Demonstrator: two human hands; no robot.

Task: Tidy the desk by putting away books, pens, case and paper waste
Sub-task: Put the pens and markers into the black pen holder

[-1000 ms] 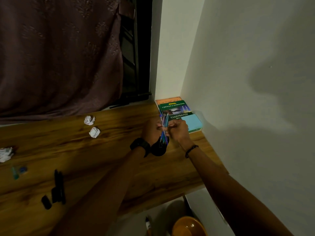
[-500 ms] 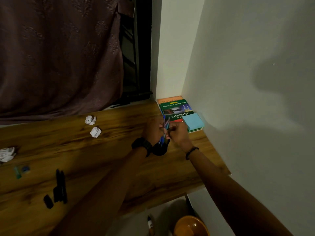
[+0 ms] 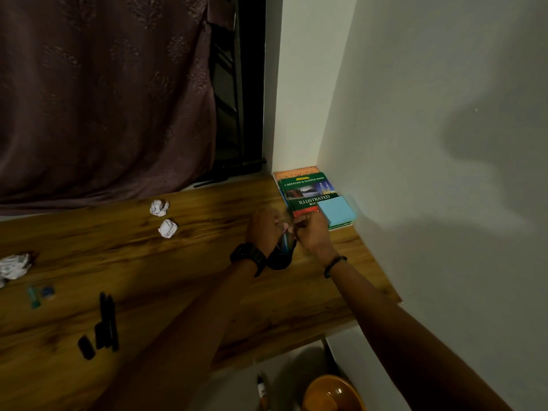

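My left hand point(image 3: 264, 229) grips a black pen case point(image 3: 280, 258) above the wooden desk point(image 3: 178, 271). My right hand point(image 3: 310, 232) pinches blue pens point(image 3: 285, 243) whose lower ends sit inside the case mouth. A stack of books point(image 3: 308, 191) lies in the far right corner with a light blue notepad point(image 3: 338, 211) on top. Three crumpled paper balls lie on the desk: one paper ball point(image 3: 159, 207), a second point(image 3: 168, 228) and a third point(image 3: 14, 265) at the left edge. Black markers point(image 3: 106, 323) lie near the front left.
A small black cap point(image 3: 86, 347) sits by the markers. A teal and blue small item point(image 3: 40, 293) lies at the left. A white wall point(image 3: 430, 173) borders the desk's right side. An orange bowl point(image 3: 332, 394) and a small bottle point(image 3: 262, 390) stand on the floor below.
The blue pens have sunk lower into the case; less of them shows above my hands. Both hands stay together near the books.
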